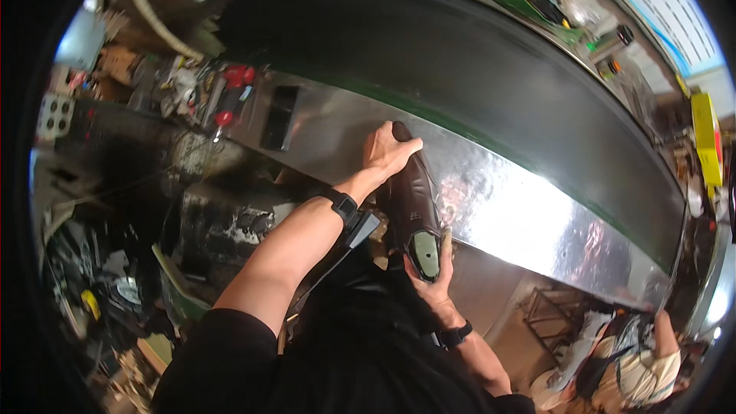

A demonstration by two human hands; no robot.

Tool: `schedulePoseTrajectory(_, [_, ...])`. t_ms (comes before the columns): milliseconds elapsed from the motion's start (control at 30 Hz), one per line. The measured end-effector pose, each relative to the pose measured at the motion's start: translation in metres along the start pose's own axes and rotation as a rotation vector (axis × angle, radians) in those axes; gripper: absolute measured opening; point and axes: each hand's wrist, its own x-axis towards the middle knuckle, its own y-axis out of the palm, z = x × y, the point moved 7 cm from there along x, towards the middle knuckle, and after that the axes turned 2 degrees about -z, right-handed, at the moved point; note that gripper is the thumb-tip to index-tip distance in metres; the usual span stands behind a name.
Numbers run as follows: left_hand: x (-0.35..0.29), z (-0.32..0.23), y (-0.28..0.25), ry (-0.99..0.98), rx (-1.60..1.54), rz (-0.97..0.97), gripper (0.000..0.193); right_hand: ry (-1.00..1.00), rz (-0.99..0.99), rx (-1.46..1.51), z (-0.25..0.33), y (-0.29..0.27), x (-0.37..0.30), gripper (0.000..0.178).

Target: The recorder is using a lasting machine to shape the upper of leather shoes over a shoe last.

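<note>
Head view: both hands, left hand (387,153) and right hand (433,280), gripping brown shoe (412,199) over shiny, perhaps steel, counter (521,215).

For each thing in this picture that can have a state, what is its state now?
Brown leather shoe: held in both hands, toe pointing away, on a last.
Left hand: closed over the toe.
Right hand: gripping the heel end.
Conveyor belt: nothing on it.
Steel edge panel: shiny, the shoe against it.
</note>
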Motion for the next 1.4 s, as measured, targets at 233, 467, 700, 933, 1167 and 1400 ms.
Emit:
schedulePoseTrajectory(233, [-0.053,0.022,-0.135,0.081,-0.49,-0.18,0.051,-0.026,0.254,0.535,0.135,-0.014,0.072,0.106])
schedulePoseTrajectory(467, [-0.172,0.101,-0.268,0.133,-0.654,-0.517,0.054,0.217,0.746,0.303,0.232,0.116,0.051,0.069])
schedulePoseTrajectory(700, [-0.336,0.245,-0.408,0.008,-0.72,-0.993,0.034,-0.17,0.84,0.244,0.314,0.282,-0.047,0.053])
schedulePoseTrajectory(933, [-0.474,0.368,-0.502,0.013,-1.272,-1.14,0.04,-0.041,1.134,0.413,0.362,0.446,-0.147,0.05])
schedulePoseTrajectory(1167, [-0.499,0.433,-0.447,-0.013,-1.862,-1.154,0.036,0.293,1.287,0.701,0.382,0.559,-0.198,0.045])
schedulePoseTrajectory(1400, [-0.488,0.471,-0.462,-0.218,-1.872,-1.187,0.035,0.127,1.064,0.425,0.375,0.617,-0.188,0.06])
